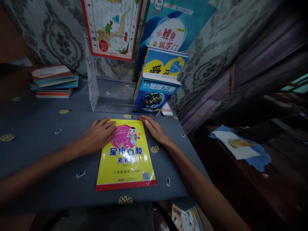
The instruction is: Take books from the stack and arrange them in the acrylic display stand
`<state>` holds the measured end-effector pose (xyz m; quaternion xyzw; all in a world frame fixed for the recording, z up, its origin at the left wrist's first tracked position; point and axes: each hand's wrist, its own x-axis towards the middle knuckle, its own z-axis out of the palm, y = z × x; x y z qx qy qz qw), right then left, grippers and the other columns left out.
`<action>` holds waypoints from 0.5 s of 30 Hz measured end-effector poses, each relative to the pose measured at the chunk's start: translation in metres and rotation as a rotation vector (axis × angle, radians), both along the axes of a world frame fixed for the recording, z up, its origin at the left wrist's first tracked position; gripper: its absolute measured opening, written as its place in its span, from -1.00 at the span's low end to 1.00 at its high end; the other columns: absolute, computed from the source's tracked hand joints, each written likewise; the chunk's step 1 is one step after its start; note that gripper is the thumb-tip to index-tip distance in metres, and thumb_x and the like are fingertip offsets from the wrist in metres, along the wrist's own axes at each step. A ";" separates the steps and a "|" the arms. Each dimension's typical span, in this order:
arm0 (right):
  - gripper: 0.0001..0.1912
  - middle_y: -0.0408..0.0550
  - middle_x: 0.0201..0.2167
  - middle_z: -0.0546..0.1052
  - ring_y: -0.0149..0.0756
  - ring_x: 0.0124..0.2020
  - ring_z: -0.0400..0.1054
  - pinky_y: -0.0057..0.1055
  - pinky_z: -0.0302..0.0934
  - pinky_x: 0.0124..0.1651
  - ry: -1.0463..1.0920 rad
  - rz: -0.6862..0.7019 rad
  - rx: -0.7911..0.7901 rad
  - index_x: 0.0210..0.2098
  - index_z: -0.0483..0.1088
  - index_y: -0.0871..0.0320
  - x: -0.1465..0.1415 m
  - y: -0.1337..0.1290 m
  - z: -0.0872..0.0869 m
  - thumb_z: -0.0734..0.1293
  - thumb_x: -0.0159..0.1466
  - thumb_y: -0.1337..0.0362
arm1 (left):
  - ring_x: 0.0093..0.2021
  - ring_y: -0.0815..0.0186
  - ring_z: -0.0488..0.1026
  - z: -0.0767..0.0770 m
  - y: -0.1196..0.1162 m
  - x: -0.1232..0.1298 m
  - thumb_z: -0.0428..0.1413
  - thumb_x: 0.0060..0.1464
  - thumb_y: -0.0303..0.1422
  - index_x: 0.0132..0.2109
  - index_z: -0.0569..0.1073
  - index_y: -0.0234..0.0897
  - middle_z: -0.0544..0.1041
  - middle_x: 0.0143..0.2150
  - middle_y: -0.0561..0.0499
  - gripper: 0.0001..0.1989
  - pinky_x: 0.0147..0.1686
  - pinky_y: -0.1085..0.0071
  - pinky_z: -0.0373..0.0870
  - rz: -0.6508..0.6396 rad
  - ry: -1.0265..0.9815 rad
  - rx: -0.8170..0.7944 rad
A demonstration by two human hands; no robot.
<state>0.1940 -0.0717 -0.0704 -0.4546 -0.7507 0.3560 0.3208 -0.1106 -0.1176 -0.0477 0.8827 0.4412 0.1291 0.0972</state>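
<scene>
A yellow workbook (127,160) with a red strip along its bottom lies closed on the table in front of me. My left hand (100,134) rests flat at the book's upper left edge, its fingertips over the cover. At the upper right corner, my right hand (154,128) lies with fingers stretched out, the fingertips at the book's edge. Neither hand is wrapped round anything. The undersides of both hands are hidden.
A clear acrylic book stand (92,83) holds several upright books, with a blue earth book (151,98) in front. A stack of books (54,83) sits at the back left. Patterned curtains (64,35) hang behind. Papers (237,144) lie on a dark surface at right.
</scene>
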 end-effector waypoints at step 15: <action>-0.37 0.09 0.32 0.36 -0.05 0.31 0.26 0.05 0.07 0.38 -0.203 0.086 0.207 0.33 0.21 0.11 0.001 0.001 -0.012 0.16 0.39 -0.09 | 0.48 0.16 0.05 -0.007 0.000 0.086 -0.13 0.34 -0.40 0.26 0.30 -0.22 0.30 0.40 -0.12 -0.60 0.44 -0.04 -0.21 -0.414 -0.045 -0.209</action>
